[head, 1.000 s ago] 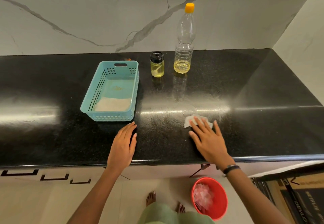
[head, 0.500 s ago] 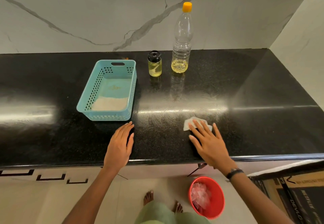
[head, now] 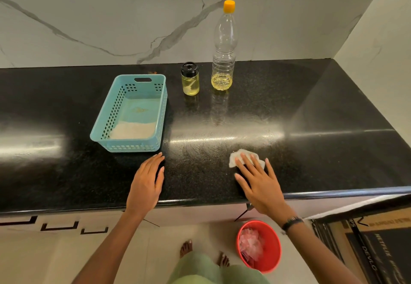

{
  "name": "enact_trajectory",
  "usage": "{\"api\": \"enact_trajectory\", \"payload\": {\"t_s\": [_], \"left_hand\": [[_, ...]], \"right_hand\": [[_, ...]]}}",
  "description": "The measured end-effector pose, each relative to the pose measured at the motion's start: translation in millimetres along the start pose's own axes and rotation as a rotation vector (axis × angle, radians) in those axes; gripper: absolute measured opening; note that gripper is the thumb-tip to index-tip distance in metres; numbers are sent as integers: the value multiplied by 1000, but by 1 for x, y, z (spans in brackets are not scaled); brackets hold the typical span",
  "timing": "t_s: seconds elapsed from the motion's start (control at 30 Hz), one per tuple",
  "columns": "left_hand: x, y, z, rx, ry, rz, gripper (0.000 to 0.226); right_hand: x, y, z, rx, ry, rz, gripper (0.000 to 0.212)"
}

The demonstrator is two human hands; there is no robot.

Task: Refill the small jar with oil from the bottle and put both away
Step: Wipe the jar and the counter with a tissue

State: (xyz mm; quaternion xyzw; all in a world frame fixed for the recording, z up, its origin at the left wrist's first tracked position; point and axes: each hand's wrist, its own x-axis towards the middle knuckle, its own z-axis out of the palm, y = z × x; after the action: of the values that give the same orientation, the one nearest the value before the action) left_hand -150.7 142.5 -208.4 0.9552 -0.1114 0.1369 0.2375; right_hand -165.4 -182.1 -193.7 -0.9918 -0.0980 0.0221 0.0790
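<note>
Almost nothing has changed over the last second: the right hand (head: 259,180) still lies flat and spread on the white wipe (head: 235,158), fingers pinning it to the black tabletop (head: 311,114) without closing round it, and the left hand (head: 146,181) still rests open and empty near the front edge, just in front of the blue basket (head: 131,112). Only the head camera seems to have drifted slightly. That stillness suggests the wiping is ending, with a smeared sheen on the stone between the hands and the containers. The small jar (head: 190,79) stands capped with its black lid, holding yellow oil to well over half, and the bottle (head: 223,48) stands just to its right with its orange cap on and only a little oil at the bottom; both are upright near the marble wall, well apart from either hand. So the refill looks done, and putting both away is what remains. The basket, holding only a pale patch at its near end, sits left of the jar with open space inside. A red bin (head: 259,246) on the floor below the right hand already holds crumpled waste. Nothing blocks the reach to jar or bottle, though the wipe probably has to be dropped first.
</note>
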Motion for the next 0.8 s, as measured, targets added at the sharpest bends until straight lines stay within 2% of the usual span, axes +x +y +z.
{"api": "enact_trajectory", "payload": {"t_s": [0.07,0.17,0.33,0.53,0.67,0.73,0.8], "left_hand": [[0,0,0,-1,2,1,40],[0,-1,-1,-1,6,3,41],[0,0,-1,-1,2,4,42],[0,1,-2,-2,-1,15,42],[0,0,-1,1,4,12,41],[0,-1,-1,1,4,10,41],[0,-1,0,-1,4,10,40]], "right_hand": [[-22,16,-1,-15,3,20,62],[-17,38,-7,-65,-22,54,76],[31,22,-11,42,-24,213,71],[-13,-4,1,46,8,26,64],[-56,21,0,-16,34,30,56],[-52,32,-5,-41,-15,91,63],[-36,34,-4,-64,-33,93,85]]}}
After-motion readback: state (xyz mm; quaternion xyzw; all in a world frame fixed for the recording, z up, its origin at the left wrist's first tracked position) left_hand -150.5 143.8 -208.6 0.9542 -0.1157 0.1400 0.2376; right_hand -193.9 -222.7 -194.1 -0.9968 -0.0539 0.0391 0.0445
